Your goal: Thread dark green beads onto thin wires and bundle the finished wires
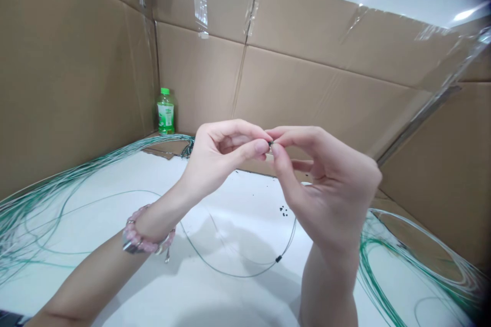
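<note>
Green wire coils (34, 217) lie beside a cardboard wall (199, 82).

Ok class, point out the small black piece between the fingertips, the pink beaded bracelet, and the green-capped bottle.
Small black piece (270, 143): head view, on its visible middle.
Pink beaded bracelet (132, 235): head view, on a bead.
Green-capped bottle (165, 115): head view, on its label.

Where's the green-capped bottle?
In the head view, the green-capped bottle stands in the far left corner of the cardboard wall, behind the green wire coil, up and left of the left hand and right hand pinching a small black part.
</note>
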`<state>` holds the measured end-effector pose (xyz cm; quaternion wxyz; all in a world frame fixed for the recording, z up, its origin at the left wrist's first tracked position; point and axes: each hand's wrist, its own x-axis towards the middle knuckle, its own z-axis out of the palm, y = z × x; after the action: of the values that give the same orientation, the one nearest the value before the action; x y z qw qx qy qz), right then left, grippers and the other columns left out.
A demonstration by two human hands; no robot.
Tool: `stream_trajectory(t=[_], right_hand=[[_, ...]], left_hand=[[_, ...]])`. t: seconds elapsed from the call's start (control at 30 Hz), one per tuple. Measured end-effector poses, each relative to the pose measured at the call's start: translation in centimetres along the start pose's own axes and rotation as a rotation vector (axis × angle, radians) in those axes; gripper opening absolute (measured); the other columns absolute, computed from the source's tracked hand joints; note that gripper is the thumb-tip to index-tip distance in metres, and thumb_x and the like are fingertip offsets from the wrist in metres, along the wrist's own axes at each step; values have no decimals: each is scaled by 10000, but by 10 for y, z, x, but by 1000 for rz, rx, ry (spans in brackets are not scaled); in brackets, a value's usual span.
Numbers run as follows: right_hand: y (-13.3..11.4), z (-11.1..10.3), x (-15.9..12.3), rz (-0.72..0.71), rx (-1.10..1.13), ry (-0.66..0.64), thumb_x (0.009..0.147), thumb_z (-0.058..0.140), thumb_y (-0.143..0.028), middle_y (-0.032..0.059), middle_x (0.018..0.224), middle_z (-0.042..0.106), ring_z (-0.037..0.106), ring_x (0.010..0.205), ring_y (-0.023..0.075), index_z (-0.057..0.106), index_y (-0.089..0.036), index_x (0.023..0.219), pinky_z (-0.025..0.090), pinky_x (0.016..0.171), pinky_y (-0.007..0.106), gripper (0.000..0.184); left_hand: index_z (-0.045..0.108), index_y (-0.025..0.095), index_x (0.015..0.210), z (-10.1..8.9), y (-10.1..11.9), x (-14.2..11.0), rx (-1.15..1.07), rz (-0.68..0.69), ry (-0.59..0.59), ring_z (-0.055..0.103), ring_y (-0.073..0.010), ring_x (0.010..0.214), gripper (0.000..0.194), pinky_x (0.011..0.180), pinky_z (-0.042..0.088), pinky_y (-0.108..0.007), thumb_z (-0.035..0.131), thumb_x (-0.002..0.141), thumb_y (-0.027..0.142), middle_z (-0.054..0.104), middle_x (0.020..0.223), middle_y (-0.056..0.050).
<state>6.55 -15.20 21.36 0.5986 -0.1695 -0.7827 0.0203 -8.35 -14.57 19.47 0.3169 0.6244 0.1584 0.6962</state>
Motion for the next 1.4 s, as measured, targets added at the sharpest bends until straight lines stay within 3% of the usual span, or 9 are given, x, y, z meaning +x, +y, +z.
stream_trajectory(t=[0.27, 0.47, 0.73, 1.03, 1.23, 1.4], right_hand=[[-4, -2, 0, -24, -48, -5, 808, 620, -64, -28, 822, 721, 671, 709, 97, 667, -192, 840, 624, 622, 176, 140], [-6, -7, 0, -39, -111, -39, 810, 593, -50, -27, 794, 708, 652, 684, 109, 664, -194, 809, 602, 590, 215, 161], [-7, -12, 1, -5, -103, -104, 801, 584, -27, -35, 805, 696, 652, 699, 107, 653, -209, 779, 580, 613, 218, 196], [-13, -18, 2, -62, -364, -235, 832, 556, -33, -10, 642, 596, 617, 589, 108, 637, -155, 737, 510, 559, 215, 174], [-6, -15, 2, -80, -364, -170, 864, 590, -77, -10, 782, 703, 658, 654, 107, 637, -184, 783, 498, 574, 213, 141], [-2, -16, 3, -101, -290, -97, 859, 637, -127, -41, 704, 693, 658, 596, 106, 635, -203, 777, 516, 572, 227, 111]], left_hand=[[720, 167, 768, 4, 3, 0, 142, 42, 55, 698, -102, 642, 39, 606, 600, -172, 728, 795, 193, 721, 715, 4], [721, 168, 759, 7, 7, -2, 191, 88, 35, 687, -82, 639, 37, 587, 575, -126, 722, 796, 162, 713, 706, 15], [709, 163, 760, 6, 5, -4, 289, 121, 9, 654, -80, 648, 61, 577, 547, -144, 693, 812, 137, 693, 718, 10], [699, 172, 823, -6, 16, -3, 662, 343, -179, 631, -106, 693, 72, 610, 499, -224, 676, 822, 104, 700, 771, -6], [689, 207, 788, -7, 23, -3, 696, 290, -111, 631, -108, 671, 59, 590, 499, -234, 684, 832, 168, 696, 751, 18], [703, 213, 811, -8, 17, -1, 642, 263, -113, 647, -111, 696, 56, 607, 512, -223, 670, 844, 182, 704, 770, 17]])
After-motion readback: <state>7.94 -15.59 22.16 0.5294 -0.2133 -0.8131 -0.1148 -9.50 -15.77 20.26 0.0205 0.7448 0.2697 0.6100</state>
